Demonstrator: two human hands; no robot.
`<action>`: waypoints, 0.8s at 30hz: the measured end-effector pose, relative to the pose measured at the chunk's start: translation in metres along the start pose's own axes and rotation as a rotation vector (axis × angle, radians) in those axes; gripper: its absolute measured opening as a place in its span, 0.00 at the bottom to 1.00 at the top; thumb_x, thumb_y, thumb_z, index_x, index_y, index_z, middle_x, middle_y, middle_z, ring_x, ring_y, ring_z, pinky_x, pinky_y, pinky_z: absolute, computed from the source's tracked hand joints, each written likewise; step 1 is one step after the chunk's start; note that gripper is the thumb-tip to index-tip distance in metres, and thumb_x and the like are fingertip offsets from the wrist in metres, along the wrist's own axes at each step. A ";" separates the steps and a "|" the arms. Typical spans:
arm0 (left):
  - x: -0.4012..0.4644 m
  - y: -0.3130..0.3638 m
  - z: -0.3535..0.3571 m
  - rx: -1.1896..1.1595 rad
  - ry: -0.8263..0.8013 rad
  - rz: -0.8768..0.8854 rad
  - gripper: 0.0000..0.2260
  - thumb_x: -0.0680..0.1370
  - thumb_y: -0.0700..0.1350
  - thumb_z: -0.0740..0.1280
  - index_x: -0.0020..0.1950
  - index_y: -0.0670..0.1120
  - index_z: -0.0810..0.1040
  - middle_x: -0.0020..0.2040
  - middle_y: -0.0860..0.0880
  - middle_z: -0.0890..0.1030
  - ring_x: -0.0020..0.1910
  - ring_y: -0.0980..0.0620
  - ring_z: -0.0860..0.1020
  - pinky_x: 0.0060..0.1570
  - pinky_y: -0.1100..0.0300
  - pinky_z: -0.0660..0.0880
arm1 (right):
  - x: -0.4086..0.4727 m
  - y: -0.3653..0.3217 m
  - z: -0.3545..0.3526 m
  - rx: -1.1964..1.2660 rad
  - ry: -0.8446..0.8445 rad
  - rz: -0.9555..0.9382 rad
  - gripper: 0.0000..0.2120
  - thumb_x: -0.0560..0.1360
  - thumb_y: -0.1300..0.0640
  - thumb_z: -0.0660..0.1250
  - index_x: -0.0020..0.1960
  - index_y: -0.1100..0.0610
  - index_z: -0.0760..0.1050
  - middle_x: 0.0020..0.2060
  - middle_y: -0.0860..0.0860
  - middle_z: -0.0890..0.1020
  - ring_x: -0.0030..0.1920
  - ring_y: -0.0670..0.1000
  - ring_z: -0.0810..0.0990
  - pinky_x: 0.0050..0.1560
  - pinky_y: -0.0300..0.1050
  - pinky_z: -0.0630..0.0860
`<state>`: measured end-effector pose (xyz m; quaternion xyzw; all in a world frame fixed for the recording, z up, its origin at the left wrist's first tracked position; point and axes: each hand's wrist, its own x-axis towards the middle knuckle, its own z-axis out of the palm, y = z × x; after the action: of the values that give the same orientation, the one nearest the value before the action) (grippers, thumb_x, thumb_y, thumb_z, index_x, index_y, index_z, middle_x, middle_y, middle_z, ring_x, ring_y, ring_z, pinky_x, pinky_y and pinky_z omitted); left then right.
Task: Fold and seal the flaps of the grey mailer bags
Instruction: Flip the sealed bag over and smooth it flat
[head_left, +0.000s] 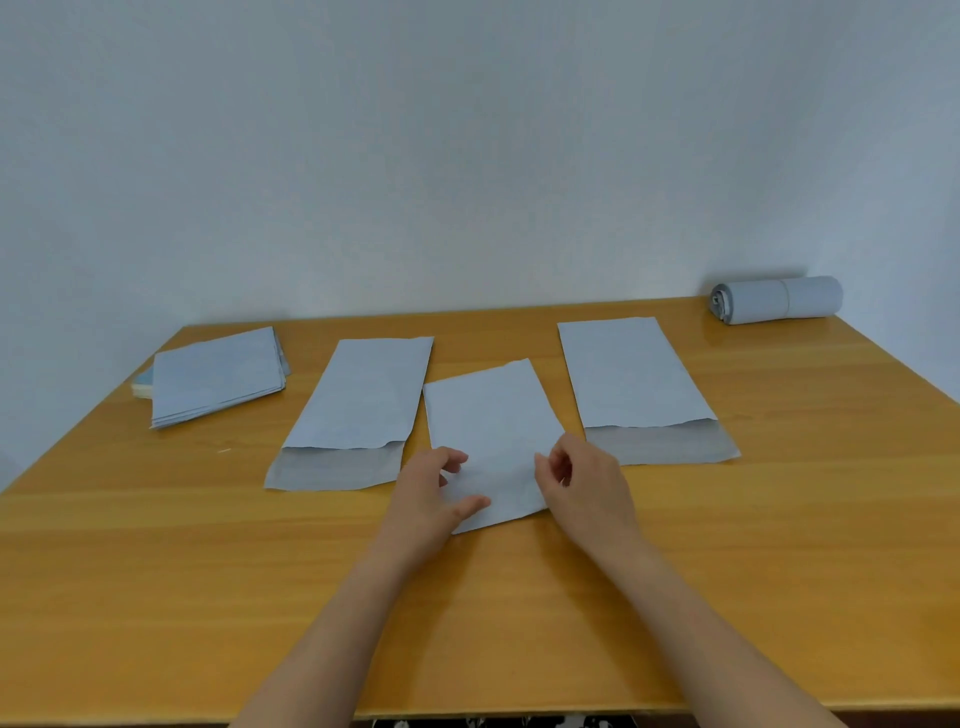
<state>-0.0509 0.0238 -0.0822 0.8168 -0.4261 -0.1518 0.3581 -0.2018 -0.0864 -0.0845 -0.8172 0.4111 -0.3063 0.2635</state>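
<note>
**Both hands on the middle mailer at the counter**

Head view: the person's two bare forearms reach in from the near edge of the wooden counter (156, 545), and both hands meet at the middle mailer bag (488, 431). It lies flat, tilted slightly, with no open flap showing at its near end. The left hand (431, 493) rests on the bag's near-left corner, thumb laid on the grey surface, fingers loosely curled above it. The right hand (582, 483) sits at the bag's right edge, fingers half bent; whether it pinches the edge or only touches it cannot be told from here.

To the left lies the left mailer bag (358, 400), its darker flap (332, 467) open and pointing toward the person. To the right, the right mailer bag (628, 374) lies the same way, its flap (660, 444) unfolded too. The middle bag just touches or overlaps the left one at its far corner.

At the far left sits a stack of mailers (218, 374), fanned a little. At the far right corner, against the pale wall (467, 156), lies a roll of mailers (776, 300).
</note>
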 end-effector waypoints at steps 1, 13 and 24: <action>-0.001 -0.002 0.001 -0.010 -0.010 -0.001 0.22 0.69 0.50 0.76 0.60 0.53 0.74 0.54 0.55 0.75 0.50 0.57 0.73 0.48 0.68 0.70 | -0.001 0.003 0.004 -0.004 -0.026 0.021 0.11 0.76 0.51 0.64 0.37 0.53 0.70 0.31 0.46 0.75 0.33 0.46 0.74 0.33 0.45 0.74; -0.008 -0.017 -0.003 -0.213 -0.043 -0.050 0.20 0.69 0.45 0.77 0.59 0.53 0.77 0.53 0.60 0.77 0.53 0.61 0.75 0.47 0.73 0.71 | -0.008 0.018 0.014 -0.057 0.177 0.010 0.08 0.76 0.58 0.64 0.39 0.54 0.68 0.34 0.47 0.72 0.36 0.46 0.71 0.33 0.35 0.66; -0.014 -0.018 -0.004 -0.280 -0.007 -0.050 0.14 0.70 0.42 0.75 0.54 0.49 0.79 0.52 0.58 0.78 0.51 0.64 0.77 0.42 0.76 0.73 | -0.018 0.014 0.019 -0.332 -0.043 -0.323 0.25 0.72 0.63 0.62 0.69 0.53 0.69 0.64 0.47 0.74 0.69 0.50 0.65 0.69 0.50 0.61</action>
<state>-0.0459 0.0439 -0.0932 0.7687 -0.3816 -0.2212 0.4632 -0.2038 -0.0756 -0.1116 -0.9108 0.3141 -0.2550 0.0818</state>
